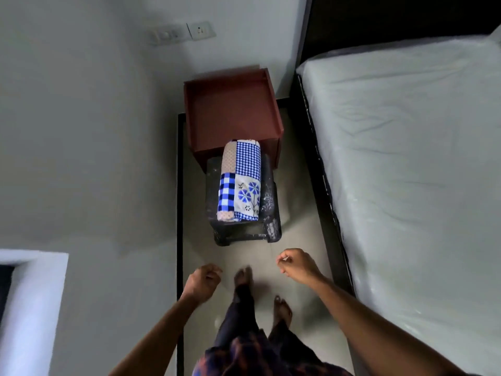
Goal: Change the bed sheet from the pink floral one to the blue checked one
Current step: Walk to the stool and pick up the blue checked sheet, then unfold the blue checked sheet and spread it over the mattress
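Note:
The blue checked sheet (240,181), folded into a thick bundle with blue flower patches, lies on a dark stool (268,210) in the narrow gap beside the bed. The mattress (406,147) on the right is bare, in a whitish plastic-like cover; no pink floral sheet is in view. My left hand (202,282) hangs below the stool with fingers loosely curled, holding nothing. My right hand (296,264) is a little higher and to the right, fingers also loosely curled and empty. Both hands are well short of the sheet.
A reddish-brown bedside table (230,112) stands behind the stool against the wall. The dark bed frame (325,185) borders the floor strip on the right, the wall on the left. My bare feet (244,275) stand on the tiled floor.

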A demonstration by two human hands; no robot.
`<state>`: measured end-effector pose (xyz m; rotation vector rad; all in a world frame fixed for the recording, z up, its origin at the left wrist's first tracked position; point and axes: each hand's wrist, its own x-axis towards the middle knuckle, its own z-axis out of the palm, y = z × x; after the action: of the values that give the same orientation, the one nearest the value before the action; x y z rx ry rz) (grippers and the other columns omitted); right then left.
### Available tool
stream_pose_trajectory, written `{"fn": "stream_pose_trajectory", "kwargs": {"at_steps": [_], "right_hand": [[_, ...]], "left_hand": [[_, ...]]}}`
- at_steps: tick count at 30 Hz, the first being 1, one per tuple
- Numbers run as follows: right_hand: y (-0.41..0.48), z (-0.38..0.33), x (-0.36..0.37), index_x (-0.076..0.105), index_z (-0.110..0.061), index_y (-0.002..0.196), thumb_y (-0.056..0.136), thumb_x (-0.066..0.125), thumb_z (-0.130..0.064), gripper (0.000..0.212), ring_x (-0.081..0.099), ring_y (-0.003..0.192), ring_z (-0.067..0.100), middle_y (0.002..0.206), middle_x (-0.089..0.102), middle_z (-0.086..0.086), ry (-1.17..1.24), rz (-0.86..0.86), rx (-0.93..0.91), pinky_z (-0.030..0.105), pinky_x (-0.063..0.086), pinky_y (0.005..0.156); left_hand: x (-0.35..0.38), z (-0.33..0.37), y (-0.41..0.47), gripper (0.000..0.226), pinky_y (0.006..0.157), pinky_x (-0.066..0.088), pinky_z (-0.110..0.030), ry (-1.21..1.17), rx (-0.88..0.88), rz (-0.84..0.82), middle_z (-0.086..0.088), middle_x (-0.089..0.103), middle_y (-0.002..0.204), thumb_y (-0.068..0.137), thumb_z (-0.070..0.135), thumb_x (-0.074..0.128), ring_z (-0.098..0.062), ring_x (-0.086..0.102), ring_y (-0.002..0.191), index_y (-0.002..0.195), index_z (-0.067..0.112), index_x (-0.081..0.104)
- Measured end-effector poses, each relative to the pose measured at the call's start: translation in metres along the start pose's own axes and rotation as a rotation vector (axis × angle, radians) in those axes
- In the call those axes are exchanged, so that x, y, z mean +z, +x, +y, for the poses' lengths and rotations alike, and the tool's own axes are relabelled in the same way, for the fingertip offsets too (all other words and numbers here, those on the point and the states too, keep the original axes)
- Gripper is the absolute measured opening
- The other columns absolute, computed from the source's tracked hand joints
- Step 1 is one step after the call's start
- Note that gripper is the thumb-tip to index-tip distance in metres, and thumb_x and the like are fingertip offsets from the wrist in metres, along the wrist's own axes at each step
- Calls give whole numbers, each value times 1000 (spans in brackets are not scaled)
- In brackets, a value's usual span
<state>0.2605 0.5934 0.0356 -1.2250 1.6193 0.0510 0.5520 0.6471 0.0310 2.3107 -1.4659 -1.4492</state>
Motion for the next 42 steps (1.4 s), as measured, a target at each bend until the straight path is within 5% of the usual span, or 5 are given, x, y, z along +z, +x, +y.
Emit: {"fn": "stream_pose_trajectory", "kwargs": {"at_steps": [18, 23, 26, 32, 42], "right_hand": [[288, -150, -33, 67, -35, 60, 83, 69, -26, 24, 74, 84, 22, 72, 70, -12, 222, -30, 118, 49, 57, 89], [279, -156, -60, 68, -33, 87, 86, 71, -34, 3, 72, 81, 17, 92, 75, -3, 294, 79, 102, 39, 58, 86], [264, -161, -78, 64, -29, 115, 85, 70, -53, 39, 71, 89, 10, 109, 73, -2, 434, 96, 79, 42, 58, 88], [200, -158, -136, 50, -33, 138, 88, 70, -50, 57, 68, 102, 2, 120, 67, -12, 820, 204, -59, 22, 56, 83], [119, -40, -258, 29, -43, 151, 55, 58, -93, 112, 50, 134, 19, 151, 46, -6, 1097, 592, 115, 47, 44, 111]], "left_hand": [[-57, 113, 376, 96, 104, 48, -47, -447, -186, -131, -7, 51, 143, 67, 30, 92, -28, 51, 130, 145, 11, 38], [-59, 152, 356, 62, 92, 55, -42, -508, -158, -44, 2, 64, 117, 72, 8, 86, -24, 62, 111, 126, 14, 57], [-66, 186, 330, 54, 72, 56, -29, -509, -40, 12, 6, 66, 107, 75, 7, 80, -18, 65, 100, 122, 17, 57], [-62, 289, 276, 59, 93, 54, -39, -377, 374, -36, 12, 67, 117, 72, 21, 77, -8, 63, 112, 126, 26, 56], [64, 487, 209, 57, 86, 54, -18, -189, 534, -443, 9, 64, 123, 81, 2, 65, -5, 62, 111, 128, 30, 50]]}}
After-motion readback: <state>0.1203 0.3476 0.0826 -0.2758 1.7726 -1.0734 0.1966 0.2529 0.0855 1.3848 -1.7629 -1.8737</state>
